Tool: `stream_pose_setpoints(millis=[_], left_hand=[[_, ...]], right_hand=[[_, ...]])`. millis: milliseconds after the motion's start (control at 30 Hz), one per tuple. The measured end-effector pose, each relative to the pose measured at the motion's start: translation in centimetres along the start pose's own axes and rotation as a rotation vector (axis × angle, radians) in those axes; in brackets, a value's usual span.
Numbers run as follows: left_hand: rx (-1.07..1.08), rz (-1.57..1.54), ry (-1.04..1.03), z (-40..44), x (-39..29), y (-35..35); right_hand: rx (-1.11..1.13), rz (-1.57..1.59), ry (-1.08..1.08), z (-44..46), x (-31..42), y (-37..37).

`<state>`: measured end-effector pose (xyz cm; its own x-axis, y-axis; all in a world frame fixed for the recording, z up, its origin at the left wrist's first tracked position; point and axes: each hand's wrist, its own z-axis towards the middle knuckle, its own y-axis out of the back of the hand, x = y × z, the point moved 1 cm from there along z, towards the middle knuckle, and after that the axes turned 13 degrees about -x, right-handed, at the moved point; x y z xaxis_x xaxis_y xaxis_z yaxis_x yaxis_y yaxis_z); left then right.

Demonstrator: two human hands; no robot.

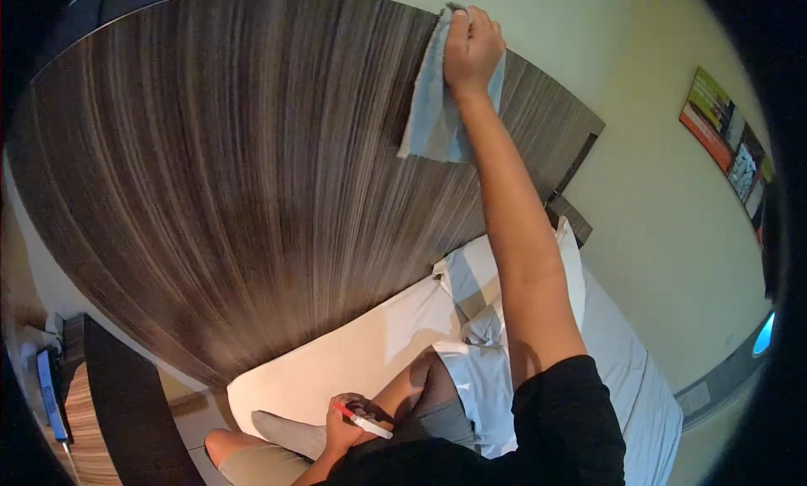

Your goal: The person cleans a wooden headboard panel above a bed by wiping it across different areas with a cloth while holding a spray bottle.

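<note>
Your right hand [473, 53] is closed on a pale blue-grey cloth [433, 108], with the fingers curled over its upper part at the top edge of the headboard [252, 150]. The cloth hangs down against the front face of the panel, its lower edge loose. Your right arm is raised and extended, bare below a black sleeve [567, 410]. Your left hand [340, 435] is held low, near your bent leg, and grips a slim red-and-white implement [367, 424]; its exact type cannot be determined. The headboard is broad, with a curved upper edge and a dark striped wood-grain finish. Below it you are seated at the bed [277, 377], which is covered in white; a foot in a grey sock [286, 431] rests there. White bedding [622, 360] lies rumpled to your right. To your left is a dark bedside unit [122, 402], with a blue object [52, 398] at its far side. A multicoloured picture [723, 129] hangs on the pale wall [656, 234] at right.
</note>
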<state>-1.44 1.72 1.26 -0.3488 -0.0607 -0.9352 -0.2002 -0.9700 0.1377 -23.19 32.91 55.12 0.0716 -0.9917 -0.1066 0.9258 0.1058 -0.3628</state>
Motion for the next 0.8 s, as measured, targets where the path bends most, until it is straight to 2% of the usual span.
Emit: stream_pose_setpoints(millis=[267,333,367,400,500,533,567,667,800], left_hand=[[-0.011,-0.042,-0.022,-0.5,1.4,0.1],[0.007,-0.133,0.17,-0.7,1.2,0.0],[0.007,-0.133,0.167,-0.8,1.3,-0.1],[-0.01,-0.177,0.169,-0.9,1.6,-0.2],[-0.023,-0.255,0.187,-1.3,2.7,-0.8],[-0.02,-0.287,0.209,-1.3,2.7,-0.7],[-0.019,-0.282,0.208,-1.3,2.7,-0.7],[-0.002,-0.279,0.193,-1.0,1.8,-0.4],[-0.012,-0.257,0.22,-1.0,1.3,-0.2]], right_hand=[[-0.083,0.031,0.093,0.4,10.7,-1.9],[0.16,-0.015,-0.046,0.6,13.0,-1.7],[0.017,0.058,0.016,0.6,14.5,-1.7],[0.014,0.057,0.016,0.8,15.7,-1.7],[0.054,0.097,0.062,1.9,18.6,-1.6],[0.152,0.088,0.106,2.5,19.6,-1.5],[0.25,0.079,0.149,2.8,20.2,-1.4],[0.343,0.111,0.196,3.5,19.4,-2.0],[0.437,0.249,0.113,4.0,16.2,-2.3]])
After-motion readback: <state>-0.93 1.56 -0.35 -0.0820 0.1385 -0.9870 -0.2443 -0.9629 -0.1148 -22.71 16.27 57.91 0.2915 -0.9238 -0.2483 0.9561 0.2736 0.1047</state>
